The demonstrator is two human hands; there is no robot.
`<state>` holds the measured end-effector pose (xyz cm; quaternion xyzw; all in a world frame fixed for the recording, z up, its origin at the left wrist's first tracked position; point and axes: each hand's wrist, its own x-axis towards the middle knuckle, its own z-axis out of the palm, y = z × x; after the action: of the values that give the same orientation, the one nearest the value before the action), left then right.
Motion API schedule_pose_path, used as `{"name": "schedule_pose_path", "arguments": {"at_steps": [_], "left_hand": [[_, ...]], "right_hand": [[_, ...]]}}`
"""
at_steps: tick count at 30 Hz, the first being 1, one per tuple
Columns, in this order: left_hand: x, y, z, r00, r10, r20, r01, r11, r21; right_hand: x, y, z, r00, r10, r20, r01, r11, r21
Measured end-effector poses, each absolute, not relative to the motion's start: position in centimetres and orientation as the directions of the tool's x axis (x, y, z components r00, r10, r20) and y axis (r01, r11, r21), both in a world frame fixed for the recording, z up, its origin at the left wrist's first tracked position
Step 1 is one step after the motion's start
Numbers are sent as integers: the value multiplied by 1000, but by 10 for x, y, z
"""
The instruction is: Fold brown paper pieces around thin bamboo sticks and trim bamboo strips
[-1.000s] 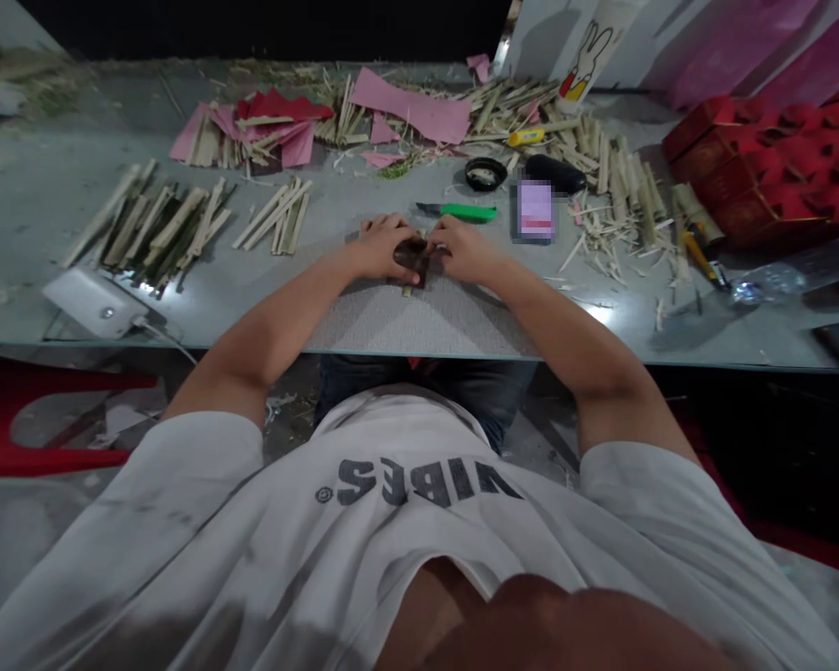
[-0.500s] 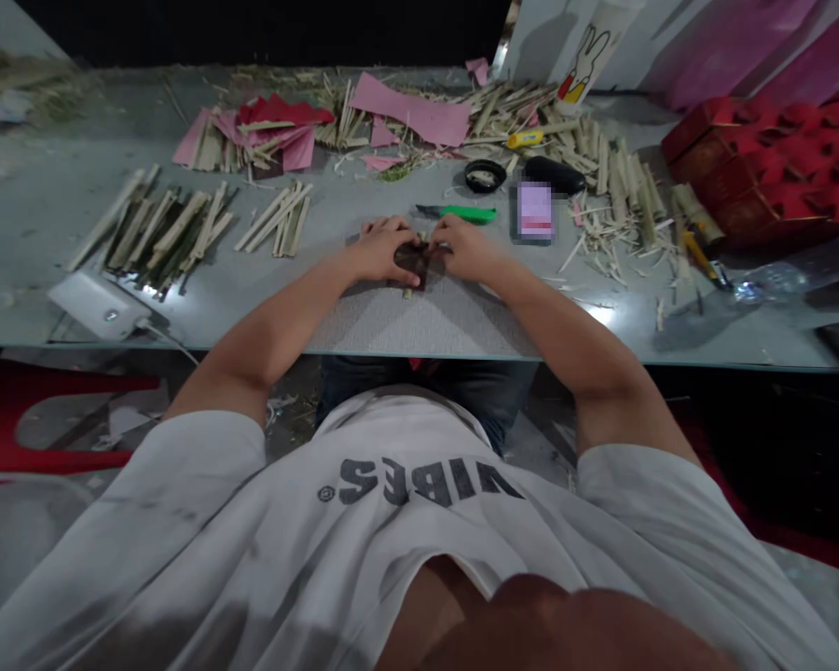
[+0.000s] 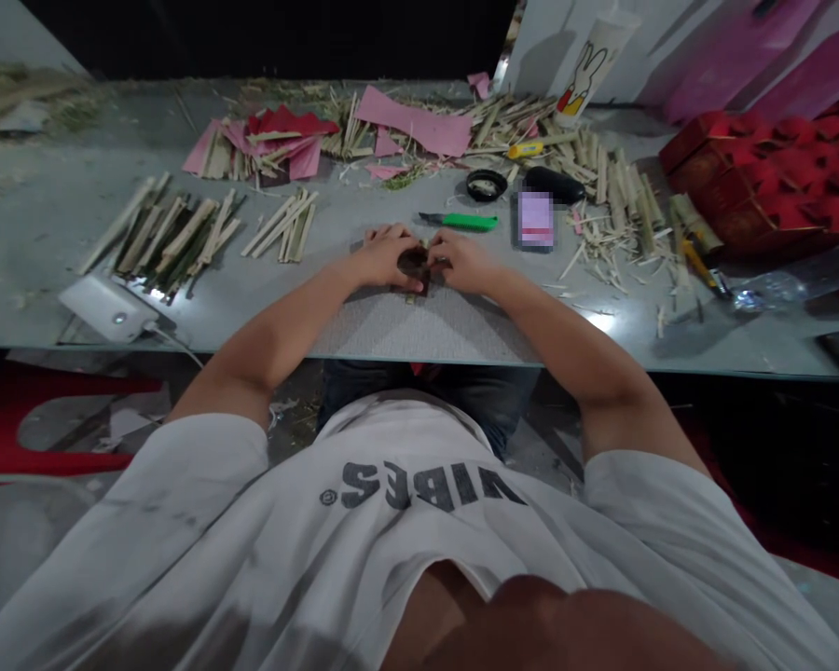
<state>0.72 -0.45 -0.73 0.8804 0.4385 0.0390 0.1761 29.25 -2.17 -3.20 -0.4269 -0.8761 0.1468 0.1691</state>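
Note:
My left hand and my right hand meet at the middle of the grey table, fingers curled. Between them they pinch a small dark piece with a thin bamboo stick poking out below it. Both hands rest on a grey textured mat at the table's near edge. A green-handled knife lies just beyond my fingers.
Split bamboo strips lie in piles at the left, more bamboo sticks at the right. Pink and red paper is at the back. A phone, a black tape roll, red boxes and a white power adapter surround the mat.
My hands stay together on the dark piece with only small finger shifts. The view has tilted slightly, so the table sits a little lower in the picture.

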Motion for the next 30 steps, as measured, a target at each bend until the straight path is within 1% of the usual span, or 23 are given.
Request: {"name": "schedule_pose_path", "arguments": {"at_steps": [3,7,11,14,20,22,25,26,28,30], "left_hand": [[7,-5,-6,613,786,-83,755,-551,354],[7,-6,-5,620,780,-83,752,-561,344],[9,-7,-3,620,780,-87,757,-565,329],[8,-7,-1,621,780,-81,754,-565,334],[6,-4,0,636,764,-111,742,-565,360],[5,-3,0,639,761,-111,737,-564,372],[4,-1,-2,642,758,-115,733,-563,381],[4,-1,-2,644,756,-115,731,-564,384],[3,0,-3,650,752,-108,724,-570,389],[3,1,-4,656,748,-97,716,-577,394]], "right_hand": [[291,-24,-28,-513,840,176,745,538,-395],[284,-34,-25,-593,794,137,695,590,-412],[284,-37,-25,-567,814,128,729,567,-383],[290,-33,-24,-584,805,110,729,579,-366],[305,-29,-20,-614,776,143,677,611,-411],[312,-28,-17,-593,794,132,676,580,-455],[324,-26,-12,-516,853,79,678,463,-571],[327,-25,-11,-488,871,63,684,426,-593],[331,-24,-8,-444,894,50,712,387,-586],[330,-25,-6,-428,902,47,747,383,-544]]}}
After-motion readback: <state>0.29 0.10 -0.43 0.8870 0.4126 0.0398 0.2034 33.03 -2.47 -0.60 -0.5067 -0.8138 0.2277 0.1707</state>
